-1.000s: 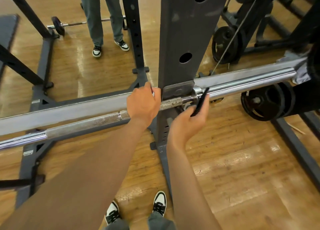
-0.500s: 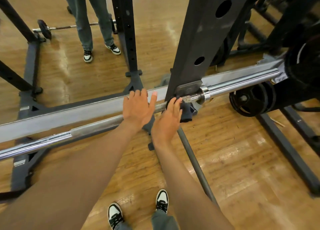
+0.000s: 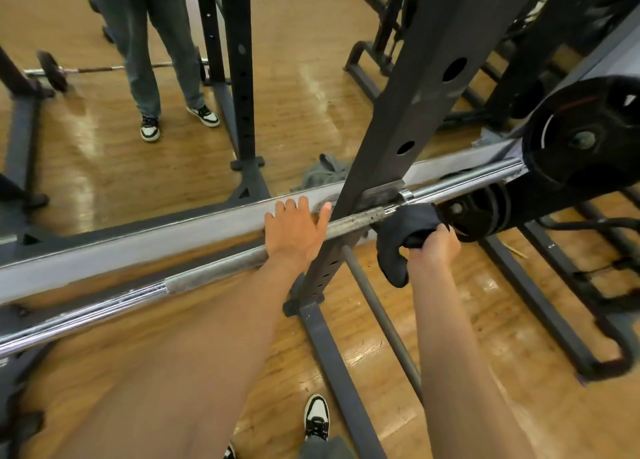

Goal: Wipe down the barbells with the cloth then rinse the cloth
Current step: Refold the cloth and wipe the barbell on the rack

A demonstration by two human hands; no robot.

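Right hand (image 3: 434, 247) grips the dark cloth (image 3: 405, 232) hiding the barbell (image 3: 214, 271); left hand (image 3: 294, 232) rests flat.

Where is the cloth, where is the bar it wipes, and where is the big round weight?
cloth (image 3: 403, 232): head view, on the dark fabric wrapped over the bar.
barbell (image 3: 214, 271): head view, on the rough grey grip section.
weight plate (image 3: 585, 136): head view, near the hub of the black disc.

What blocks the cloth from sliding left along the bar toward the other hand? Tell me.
The dark steel rack upright crosses in front of the knurled steel barbell between the dark cloth gripped by the right hand and the left hand resting flat on the bar.
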